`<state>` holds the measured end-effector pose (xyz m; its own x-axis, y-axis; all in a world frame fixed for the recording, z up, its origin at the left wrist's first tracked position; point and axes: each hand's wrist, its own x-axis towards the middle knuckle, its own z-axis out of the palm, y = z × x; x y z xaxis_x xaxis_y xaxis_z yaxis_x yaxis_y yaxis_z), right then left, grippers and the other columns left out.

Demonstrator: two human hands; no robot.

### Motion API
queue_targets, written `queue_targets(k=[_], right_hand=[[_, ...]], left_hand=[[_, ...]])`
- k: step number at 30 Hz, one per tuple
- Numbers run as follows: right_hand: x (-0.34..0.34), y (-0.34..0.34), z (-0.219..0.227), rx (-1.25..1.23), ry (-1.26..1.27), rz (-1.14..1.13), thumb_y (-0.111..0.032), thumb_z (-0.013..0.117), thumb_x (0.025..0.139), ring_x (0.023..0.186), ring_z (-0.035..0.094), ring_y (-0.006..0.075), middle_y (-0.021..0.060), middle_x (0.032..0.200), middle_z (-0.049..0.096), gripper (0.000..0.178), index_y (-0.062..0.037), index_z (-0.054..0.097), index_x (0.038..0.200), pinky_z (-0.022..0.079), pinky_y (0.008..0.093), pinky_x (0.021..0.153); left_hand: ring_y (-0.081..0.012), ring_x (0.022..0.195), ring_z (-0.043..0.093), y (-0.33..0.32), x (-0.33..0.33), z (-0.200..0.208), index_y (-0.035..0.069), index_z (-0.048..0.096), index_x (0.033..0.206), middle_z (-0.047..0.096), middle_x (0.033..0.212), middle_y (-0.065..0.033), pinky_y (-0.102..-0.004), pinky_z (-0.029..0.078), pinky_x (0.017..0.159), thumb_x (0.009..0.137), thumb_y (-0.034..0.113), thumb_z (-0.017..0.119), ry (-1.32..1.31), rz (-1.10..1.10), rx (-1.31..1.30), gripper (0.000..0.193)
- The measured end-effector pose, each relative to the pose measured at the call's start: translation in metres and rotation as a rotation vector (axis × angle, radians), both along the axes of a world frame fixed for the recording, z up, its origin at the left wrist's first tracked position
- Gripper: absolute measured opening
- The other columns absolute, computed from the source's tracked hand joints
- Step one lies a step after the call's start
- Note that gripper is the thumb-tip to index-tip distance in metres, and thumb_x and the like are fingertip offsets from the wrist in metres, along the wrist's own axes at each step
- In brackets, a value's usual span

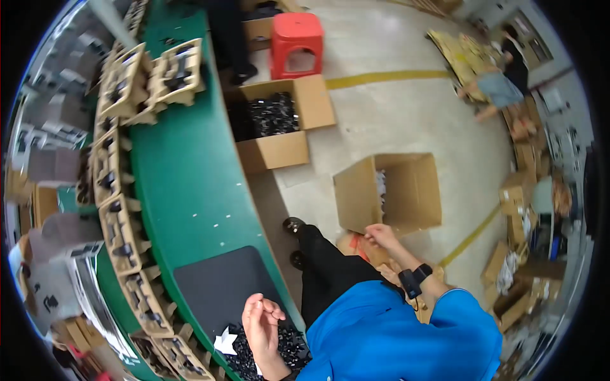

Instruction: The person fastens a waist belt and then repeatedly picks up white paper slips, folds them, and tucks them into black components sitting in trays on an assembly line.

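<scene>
My left hand (262, 325) is raised over a heap of small black parts (289, 350) at the near end of the green bench. Its fingers are apart and loosely bent, and nothing shows in them. A torn white scrap of paper (225, 341) lies beside the heap, below the dark mat (222, 282). Away from the bench, my right hand (382, 236) hangs by the near edge of an open cardboard box (412, 190) on the floor. Those fingers are slightly bent with no object visible between them. Something white lies inside that box, partly hidden by its wall.
Brown moulded trays (121, 235) with black parts line the left of the green bench (184, 171). A box of black parts (273, 114) stands on the floor, near a red stool (298, 41). One person (515, 60) is at the far right; another's dark-clothed legs (229, 38) show beyond the bench.
</scene>
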<state>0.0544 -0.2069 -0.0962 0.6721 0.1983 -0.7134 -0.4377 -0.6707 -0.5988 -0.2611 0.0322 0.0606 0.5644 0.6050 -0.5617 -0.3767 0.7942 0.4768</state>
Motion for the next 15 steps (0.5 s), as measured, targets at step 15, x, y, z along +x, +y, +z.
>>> queue_targets(k=[15], right_hand=[[0.137, -0.185, -0.124, -0.589, -0.572, 0.406, -0.035, 0.068, 0.073, 0.11, 0.05, 0.0309, 0.0165, 0.107, 0.059, 0.053, -0.0024, 0.056, 0.113, 0.035, 0.0446, 0.096]], left_hand=[[-0.0132, 0.067, 0.057, -0.102, 0.171, -0.084, 0.005, 0.042, 0.127, 0.056, 0.079, -0.0041, -0.0274, 0.05, 0.053, 0.09, 0.021, 0.051, 0.465, -0.358, 0.182, 0.041]])
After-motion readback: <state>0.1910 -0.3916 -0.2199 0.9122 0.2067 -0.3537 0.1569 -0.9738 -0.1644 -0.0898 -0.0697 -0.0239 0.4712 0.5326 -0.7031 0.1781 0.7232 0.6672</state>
